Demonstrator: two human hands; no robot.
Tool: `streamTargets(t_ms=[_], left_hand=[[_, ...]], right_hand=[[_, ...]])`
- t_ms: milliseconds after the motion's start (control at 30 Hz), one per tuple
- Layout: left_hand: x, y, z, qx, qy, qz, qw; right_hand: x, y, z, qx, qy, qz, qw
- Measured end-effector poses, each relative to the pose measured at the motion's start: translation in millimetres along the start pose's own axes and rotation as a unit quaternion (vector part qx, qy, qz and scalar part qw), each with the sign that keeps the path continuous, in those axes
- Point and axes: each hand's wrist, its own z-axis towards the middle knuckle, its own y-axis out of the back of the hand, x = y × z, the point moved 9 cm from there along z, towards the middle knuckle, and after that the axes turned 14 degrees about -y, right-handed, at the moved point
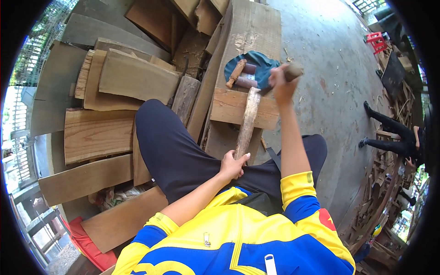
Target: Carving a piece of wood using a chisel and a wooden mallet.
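My left hand (233, 166) is closed around the lower end of a long, partly peeled wooden stick (249, 114). The stick's upper part rests across a light wooden block (224, 104). In my right hand (281, 87) is a wooden-handled blade, its thick round handle (293, 72) sticking out above the fist. Motion smears it, and its dark blade (265, 91) is at or close to the stick's top end; contact is hard to tell. Just beyond lies a teal cloth (264, 62) bearing a carved wooden piece (236, 73) and two brownish cylinders (246, 83).
Boards (137, 75) are stacked along my left, with a short log (185, 98) by my knee. A wide plank (256, 23) runs ahead of me beside the concrete floor (325, 68). At right are a red stool (376, 42), a person in dark trousers (394, 126) and wood scraps.
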Motion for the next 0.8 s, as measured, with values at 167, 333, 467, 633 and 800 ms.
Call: streamTargets(t_ms=[167,333,467,633,800], left_hand=[[-2,-8,1,0.03,-0.01,-0.009,0.999],[-10,-13,-3,0.022,0.025,-0.07,0.997],[-3,-20,-4,0.039,0.068,-0.069,0.995],[-9,-46,-9,0.051,0.081,-0.25,0.964],[-14,-49,-8,0.058,0.043,-0.288,0.955]], right_hand=[[-64,18,-6,0.028,0.007,-0.096,0.995],[-13,12,-43,0.122,-0.017,-0.111,0.986],[25,-7,-87,0.135,0.084,-0.291,0.944],[44,-16,-159,0.133,0.129,-0.459,0.869],[31,8,-211,0.153,0.098,-0.511,0.84]])
